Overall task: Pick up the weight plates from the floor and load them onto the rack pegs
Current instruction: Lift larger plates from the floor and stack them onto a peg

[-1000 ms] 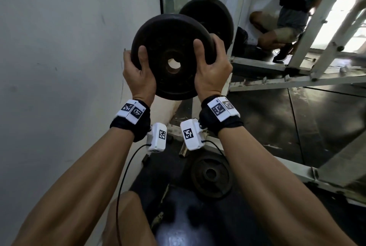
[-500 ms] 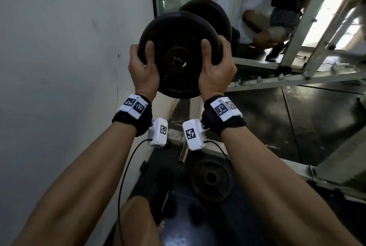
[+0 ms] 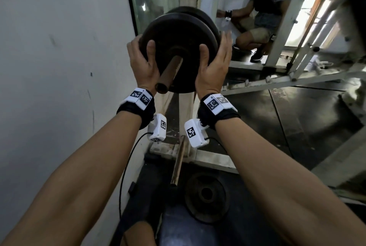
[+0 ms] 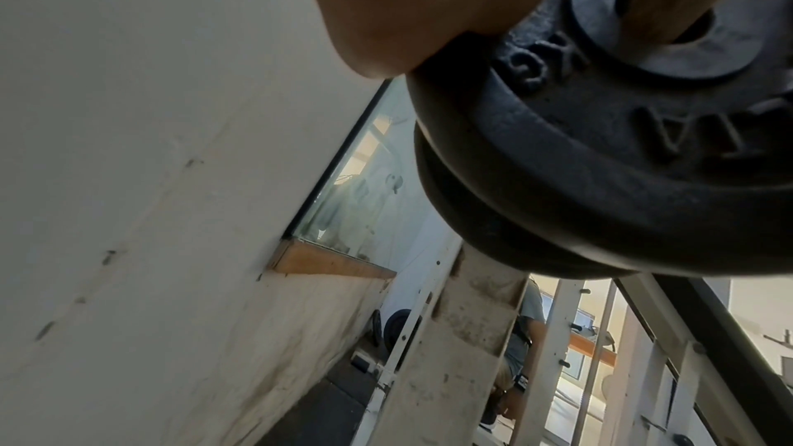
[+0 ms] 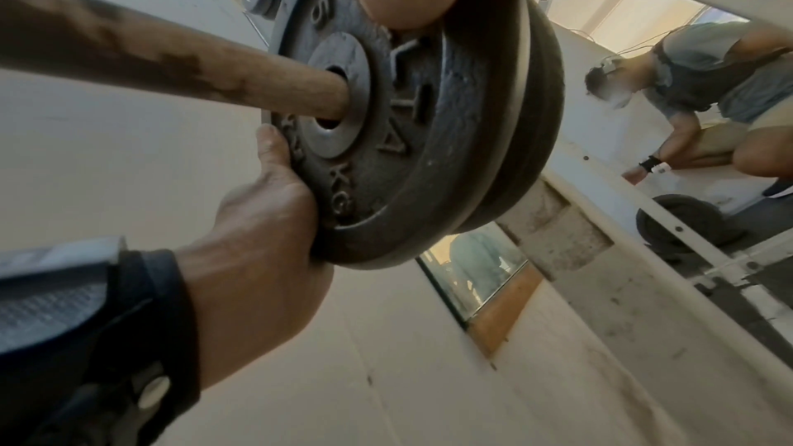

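- The weight plate [image 3: 178,47] was already threaded onto the rusty peg [image 3: 170,73], pushed up against a second plate [image 3: 206,22] sitting behind it on that peg.
- It was gripped at its rim by the left hand [image 3: 142,63], thumb laid on its face, just left of the peg.
- On the other side of the peg, the right hand [image 3: 213,67] was seen with its thumb pressed to the plate face and its fingers mostly straight along the rim, more a push than a clamp tbh.
- Judgement call: even pressure from both sides was probably needed so the bore didn't bind on the rust.
- Fingers were best kept off the back edge, since a pinch between the two plates looked likely.
- Another plate [image 3: 206,196] was left on the floor, below the peg, beside a lower peg [image 3: 178,160].
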`<state>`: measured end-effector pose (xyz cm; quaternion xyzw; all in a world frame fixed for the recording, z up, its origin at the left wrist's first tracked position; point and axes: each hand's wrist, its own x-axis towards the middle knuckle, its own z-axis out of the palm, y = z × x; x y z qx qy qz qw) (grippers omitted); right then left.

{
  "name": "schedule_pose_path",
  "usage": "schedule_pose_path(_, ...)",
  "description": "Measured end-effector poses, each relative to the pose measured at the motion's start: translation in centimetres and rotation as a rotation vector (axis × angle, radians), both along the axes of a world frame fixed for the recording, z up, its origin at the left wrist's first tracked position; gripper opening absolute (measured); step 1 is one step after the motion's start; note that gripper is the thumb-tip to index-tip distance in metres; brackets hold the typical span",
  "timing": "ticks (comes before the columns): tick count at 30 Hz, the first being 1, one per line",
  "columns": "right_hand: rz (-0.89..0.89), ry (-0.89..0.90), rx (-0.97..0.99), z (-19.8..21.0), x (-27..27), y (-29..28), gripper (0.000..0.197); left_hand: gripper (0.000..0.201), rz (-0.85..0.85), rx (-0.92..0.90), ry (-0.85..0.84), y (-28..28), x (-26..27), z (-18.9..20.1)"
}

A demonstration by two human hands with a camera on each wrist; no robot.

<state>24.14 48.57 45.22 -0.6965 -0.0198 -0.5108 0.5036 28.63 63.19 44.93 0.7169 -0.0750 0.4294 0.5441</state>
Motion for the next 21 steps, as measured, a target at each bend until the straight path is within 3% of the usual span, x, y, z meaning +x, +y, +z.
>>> schedule_pose_path(4,0.063,0.04,0.026,0.3,2.4,-1.2,0.092,0.034,-0.08,-0.026,0.022,-0.8,2.3,0.1)
schedule_pose_path(8,0.054,0.026,0.029,0.1,3.9,-1.7,0.092,0.034,-0.092,-0.065,0.057,-1.5,3.7,0.4)
schedule_pose_path(14,0.09,0.054,0.011,0.1,4.4,-2.1,0.09,0.054,-0.231,-0.004,0.02,-2.0,1.3,1.1)
schedule_pose_path(18,0.129,0.146,-0.058,0.5,3.1,-2.9,0.064,0.051,-0.257,0.076,0.093,-1.6,-0.6,1.7)
schedule_pose_path(21,0.226,0.331,-0.14,1.8,0.8,-4.1,0.061,0.037,-0.221,0.144,0.242,-0.7,-1.1,2.8)
